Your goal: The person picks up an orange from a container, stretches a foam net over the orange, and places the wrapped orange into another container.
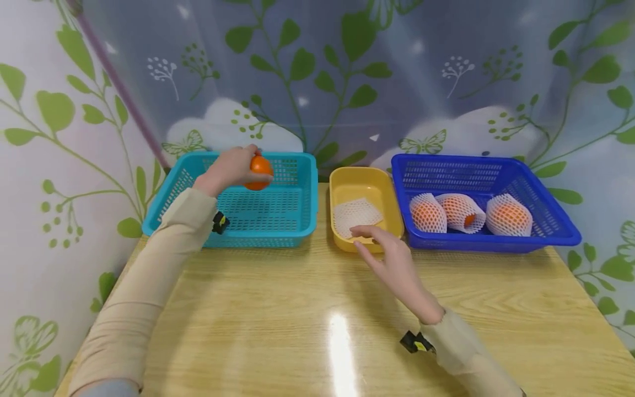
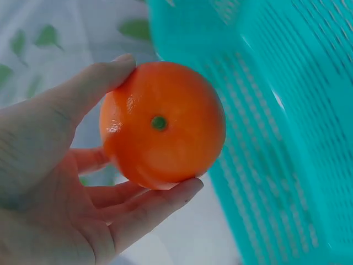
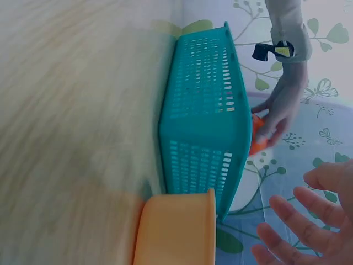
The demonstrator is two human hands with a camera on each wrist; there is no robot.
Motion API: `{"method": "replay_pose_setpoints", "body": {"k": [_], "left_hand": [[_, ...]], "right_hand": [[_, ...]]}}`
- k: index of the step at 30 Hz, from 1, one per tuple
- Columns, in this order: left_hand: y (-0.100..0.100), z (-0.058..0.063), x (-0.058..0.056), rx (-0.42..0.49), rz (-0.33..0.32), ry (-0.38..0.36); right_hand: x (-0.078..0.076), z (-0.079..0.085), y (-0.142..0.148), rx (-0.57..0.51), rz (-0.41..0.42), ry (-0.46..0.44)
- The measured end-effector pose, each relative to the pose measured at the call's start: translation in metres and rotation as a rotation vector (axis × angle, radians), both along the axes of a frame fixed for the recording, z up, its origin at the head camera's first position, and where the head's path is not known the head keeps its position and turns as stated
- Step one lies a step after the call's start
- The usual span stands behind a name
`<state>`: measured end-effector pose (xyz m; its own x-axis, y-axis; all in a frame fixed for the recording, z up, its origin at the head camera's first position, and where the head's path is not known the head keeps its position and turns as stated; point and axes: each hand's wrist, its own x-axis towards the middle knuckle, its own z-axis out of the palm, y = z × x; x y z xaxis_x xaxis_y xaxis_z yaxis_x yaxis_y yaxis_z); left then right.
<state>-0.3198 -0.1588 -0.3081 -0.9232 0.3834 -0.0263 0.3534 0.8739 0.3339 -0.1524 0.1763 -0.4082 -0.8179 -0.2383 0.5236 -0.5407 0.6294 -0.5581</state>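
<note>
My left hand point(image 1: 232, 170) grips a bare orange point(image 1: 259, 172) over the teal basket point(image 1: 310, 193). In the left wrist view, thumb and fingers curl round the orange point(image 2: 165, 124), and its green stem end faces the camera. Nothing else shows inside the teal basket. My right hand point(image 1: 392, 262) hovers by the front rim of the yellow bin point(image 1: 364, 175), fingers spread and holding nothing. A white foam net sleeve point(image 1: 356, 216) lies flat in that bin. In the right wrist view the right hand point(image 3: 314, 221) shows loose, parted fingers.
A dark blue basket point(image 1: 476, 240) stands at the right, with several net-wrapped oranges point(image 1: 508, 216) in it. All containers line the back of the wooden table point(image 1: 278, 309). Behind them hangs a leaf-patterned curtain point(image 1: 317, 71).
</note>
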Motion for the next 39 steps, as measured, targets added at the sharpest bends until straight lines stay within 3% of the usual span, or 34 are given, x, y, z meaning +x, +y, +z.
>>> {"method": "replay_pose_setpoints", "body": {"k": [7,13,18,21,25,27,33,39], "left_hand": [[0.048,0.007,0.043,0.121,-0.085,0.036],[0.083,0.0,0.08,0.197,-0.179,0.105],[0.106,-0.012,0.105,0.203,-0.254,0.249],[0.117,-0.022,0.115,0.156,-0.294,0.366],[0.129,-0.034,0.124,0.097,-0.337,0.506],[0.132,-0.038,0.127,0.1,-0.342,0.533],[0.131,-0.044,0.131,0.192,-0.337,0.487],[0.123,-0.049,0.133,0.333,-0.347,0.283]], "right_hand": [[-0.013,0.006,-0.012,-0.189,0.052,-0.217],[-0.02,0.009,-0.021,-0.345,0.101,-0.394],[-0.02,0.011,-0.023,-0.536,0.128,-0.564],[-0.02,0.012,-0.023,-0.637,0.142,-0.653],[-0.019,0.012,-0.021,-0.705,0.169,-0.722],[-0.019,0.012,-0.019,-0.717,0.172,-0.737],[-0.014,0.014,-0.009,-0.612,0.124,-0.678],[-0.007,0.014,0.003,-0.462,0.161,-0.532]]}}
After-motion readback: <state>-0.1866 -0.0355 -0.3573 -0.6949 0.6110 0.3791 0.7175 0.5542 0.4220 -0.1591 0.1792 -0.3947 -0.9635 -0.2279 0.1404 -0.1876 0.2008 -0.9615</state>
